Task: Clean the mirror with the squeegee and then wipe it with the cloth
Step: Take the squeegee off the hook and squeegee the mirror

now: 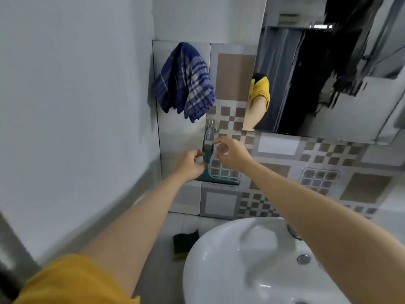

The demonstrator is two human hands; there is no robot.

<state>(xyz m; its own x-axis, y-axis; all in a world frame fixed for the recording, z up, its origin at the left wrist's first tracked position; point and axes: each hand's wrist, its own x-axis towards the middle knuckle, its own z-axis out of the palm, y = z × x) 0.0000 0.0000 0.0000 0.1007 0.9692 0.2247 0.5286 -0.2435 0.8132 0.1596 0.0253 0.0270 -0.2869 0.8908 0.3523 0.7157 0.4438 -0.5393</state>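
Observation:
A teal squeegee (207, 150) hangs by its handle from a small metal hook (211, 125) on the tiled wall, its blade (219, 183) at the bottom. My left hand (190, 166) grips the lower handle from the left. My right hand (232, 154) pinches the upper handle from the right, just below the hook. A blue checked cloth (184, 84) hangs on the wall above and to the left of the squeegee. The mirror (328, 73) fills the upper right and reflects a yellow sleeve and an arm.
A white washbasin (230, 260) sits below my right forearm, with its drain (303, 258) to the right. A dark sponge-like block (184, 242) lies on the floor beside the basin. A plain grey wall (76, 106) closes in on the left.

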